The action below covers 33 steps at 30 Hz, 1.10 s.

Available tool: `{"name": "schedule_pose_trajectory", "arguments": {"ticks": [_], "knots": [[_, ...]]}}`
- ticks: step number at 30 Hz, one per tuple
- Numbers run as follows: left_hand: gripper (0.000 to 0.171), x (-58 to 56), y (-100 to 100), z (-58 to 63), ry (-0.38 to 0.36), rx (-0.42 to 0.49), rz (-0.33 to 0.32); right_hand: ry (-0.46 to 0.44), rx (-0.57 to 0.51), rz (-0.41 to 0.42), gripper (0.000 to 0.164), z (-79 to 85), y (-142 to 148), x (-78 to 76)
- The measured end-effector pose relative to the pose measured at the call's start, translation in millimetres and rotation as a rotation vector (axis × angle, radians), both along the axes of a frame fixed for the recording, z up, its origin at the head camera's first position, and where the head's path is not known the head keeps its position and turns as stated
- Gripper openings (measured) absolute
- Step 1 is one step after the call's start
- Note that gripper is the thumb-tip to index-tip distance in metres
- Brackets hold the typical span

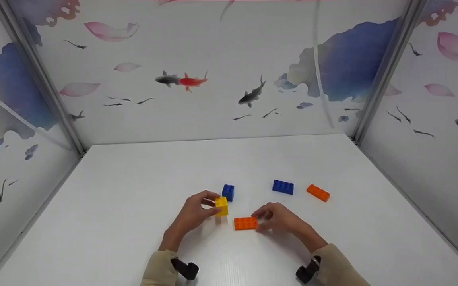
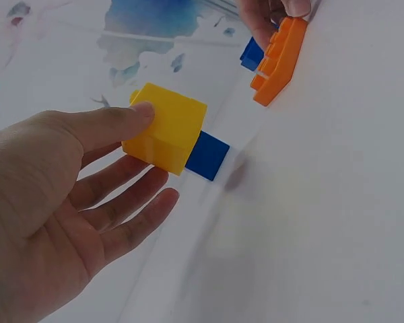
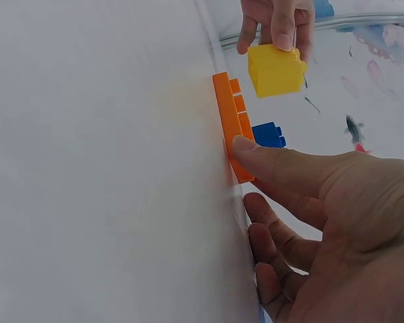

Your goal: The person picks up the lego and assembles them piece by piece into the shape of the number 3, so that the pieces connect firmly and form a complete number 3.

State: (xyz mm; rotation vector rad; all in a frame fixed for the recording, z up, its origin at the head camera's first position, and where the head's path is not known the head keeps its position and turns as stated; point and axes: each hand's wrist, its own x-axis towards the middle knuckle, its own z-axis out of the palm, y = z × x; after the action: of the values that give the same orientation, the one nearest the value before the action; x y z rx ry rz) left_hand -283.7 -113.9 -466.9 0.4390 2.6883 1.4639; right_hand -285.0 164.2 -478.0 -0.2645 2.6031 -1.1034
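Observation:
My left hand [image 1: 195, 211] pinches a yellow toy building block [image 1: 221, 206] between thumb and fingers, held above the table, as the left wrist view also shows. Just behind it a small blue block [image 1: 228, 192] stands on the table. To the right, my right hand [image 1: 280, 218] has its thumb and fingers around the right end of a flat orange block [image 1: 245, 223] with studs on top. In the right wrist view the thumb presses on the side of that orange block [image 3: 233, 128], while the yellow block [image 3: 276, 70] hangs beyond it.
Farther back on the white table [image 1: 133, 178] lie a longer blue block [image 1: 283, 187] and a second orange block [image 1: 318, 192], right of centre. White panels printed with fish and petals [image 1: 221, 111] enclose the back and both sides.

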Motion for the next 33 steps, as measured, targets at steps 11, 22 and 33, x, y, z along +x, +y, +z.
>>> {"name": "schedule_pose_trajectory", "arguments": {"ticks": [11, 22, 33], "knots": [[0.032, 8.9, 19.6, 7.2, 0.030, 0.027, -0.022, -0.016, -0.007, -0.019, 0.029, 0.2, -1.5, -0.3], [0.035, 11.9, 44.7, 13.1, 0.074, 0.062, -0.049, -0.034, -0.015, 0.003, 0.029, 0.0, 0.5, -0.8], [0.032, 11.7, 67.3, 3.1, 0.022, 0.058, -0.080, 0.031, -0.005, 0.033, 0.033, -0.8, 3.6, 0.7]]}}
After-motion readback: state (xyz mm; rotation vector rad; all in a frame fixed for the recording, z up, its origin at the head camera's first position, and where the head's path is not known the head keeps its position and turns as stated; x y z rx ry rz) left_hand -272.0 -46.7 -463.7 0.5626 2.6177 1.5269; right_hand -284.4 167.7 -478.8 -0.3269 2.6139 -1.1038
